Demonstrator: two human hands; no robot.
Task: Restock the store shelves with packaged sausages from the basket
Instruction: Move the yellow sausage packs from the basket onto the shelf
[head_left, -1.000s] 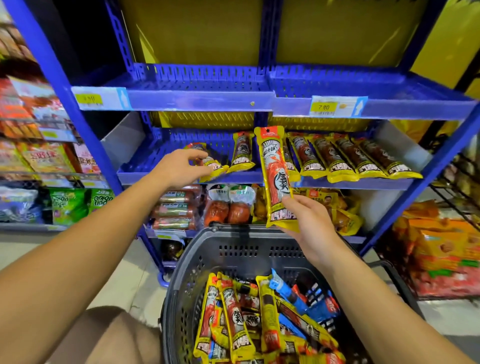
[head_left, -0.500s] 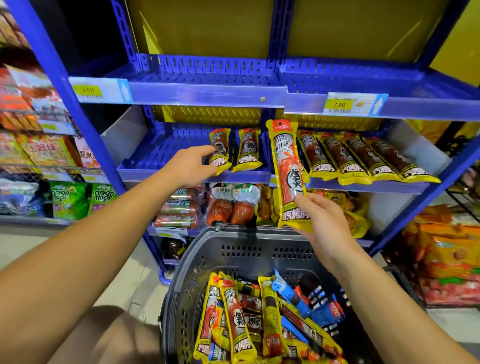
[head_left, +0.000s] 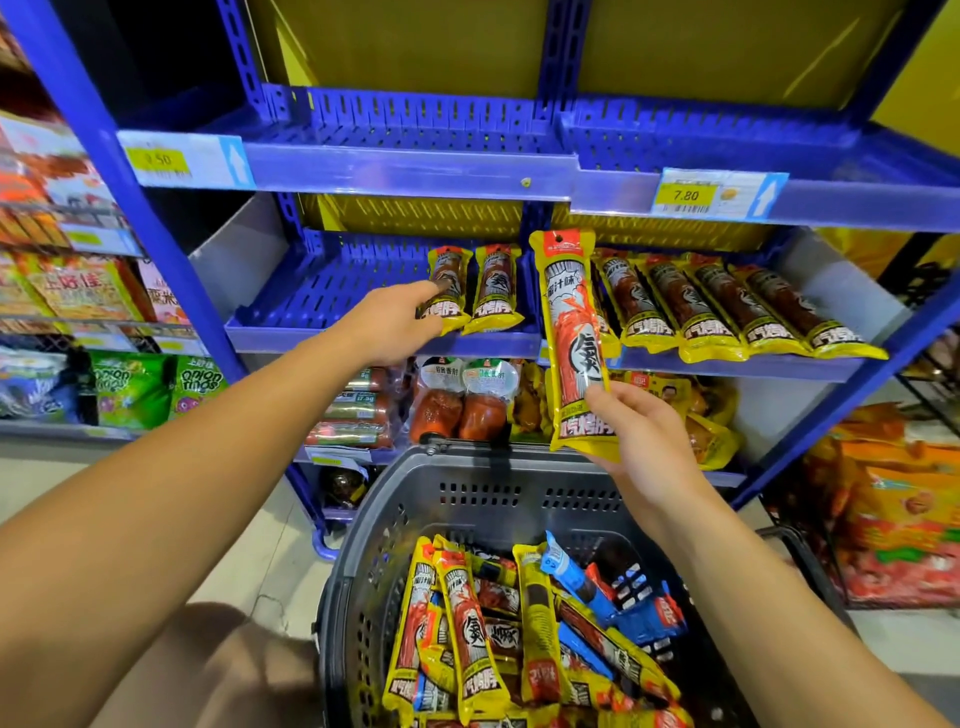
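Left hand (head_left: 387, 325) touching a shelved sausage pack (head_left: 448, 288) with relaxed fingers, right hand (head_left: 641, 434) pinching an upright red sausage pack (head_left: 574, 338), above the grey basket (head_left: 498, 493)

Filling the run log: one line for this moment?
left hand: touching shelf pack | right hand: holding red sausage pack upright | basket: stocked

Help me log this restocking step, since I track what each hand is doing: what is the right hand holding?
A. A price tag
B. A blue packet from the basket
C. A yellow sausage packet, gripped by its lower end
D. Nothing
C: the right hand grips the lower end of a yellow sausage packet, held upright in front of the middle shelf.
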